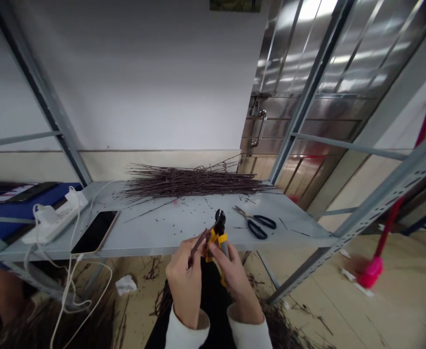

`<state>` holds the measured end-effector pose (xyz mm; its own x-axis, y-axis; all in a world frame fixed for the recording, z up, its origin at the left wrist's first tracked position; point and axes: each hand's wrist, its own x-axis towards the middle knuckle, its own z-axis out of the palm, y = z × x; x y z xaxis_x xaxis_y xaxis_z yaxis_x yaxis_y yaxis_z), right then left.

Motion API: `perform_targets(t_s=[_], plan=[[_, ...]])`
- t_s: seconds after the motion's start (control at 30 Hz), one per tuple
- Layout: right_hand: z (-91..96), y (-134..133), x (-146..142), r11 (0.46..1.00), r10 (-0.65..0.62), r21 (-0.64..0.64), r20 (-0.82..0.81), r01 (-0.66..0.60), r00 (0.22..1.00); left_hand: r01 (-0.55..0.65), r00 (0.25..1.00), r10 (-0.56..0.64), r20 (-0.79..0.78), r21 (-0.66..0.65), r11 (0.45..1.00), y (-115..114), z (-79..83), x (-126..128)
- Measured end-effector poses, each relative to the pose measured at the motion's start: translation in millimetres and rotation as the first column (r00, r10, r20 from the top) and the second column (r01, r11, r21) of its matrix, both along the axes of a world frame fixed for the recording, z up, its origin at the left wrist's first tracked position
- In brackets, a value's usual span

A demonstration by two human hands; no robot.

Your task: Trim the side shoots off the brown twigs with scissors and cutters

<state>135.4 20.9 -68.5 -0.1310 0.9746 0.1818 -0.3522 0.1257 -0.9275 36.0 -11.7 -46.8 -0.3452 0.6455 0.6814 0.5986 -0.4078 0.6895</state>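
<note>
Left hand (pixel 186 286) is pinching a thin dark twig (pixel 197 247) right up by the head of some yellow-handled pruning shears (pixel 217 237), and the right hand (pixel 237 281) has those clamped in its fist, so both stay close and steady. Can't quite tell if the twig's actually in the bite. Past them on the grey metal shelf (pixel 162 237), black-handled scissors (pixel 255 224) sit within easy reach, with a big heap of twigs (pixel 194 182) along the back.
</note>
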Motion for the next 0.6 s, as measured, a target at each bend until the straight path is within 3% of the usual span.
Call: perform_targets(t_s=[0.3, 0.6], plan=[[-5.6, 2.0, 9.9, 0.994, 0.025, 0.1, 0.153, -0.041, 0.988, 0.023, 1.0, -0.021, 0.013, -0.179, 0.984, -9.0, 12.5, -16.0], [0.2, -7.5, 10.8, 0.99, 0.044, 0.131, 0.114, -0.059, 0.993, 0.219, 0.964, -0.158, 0.213, -0.301, 0.928, -17.7, 25.9, -21.5]])
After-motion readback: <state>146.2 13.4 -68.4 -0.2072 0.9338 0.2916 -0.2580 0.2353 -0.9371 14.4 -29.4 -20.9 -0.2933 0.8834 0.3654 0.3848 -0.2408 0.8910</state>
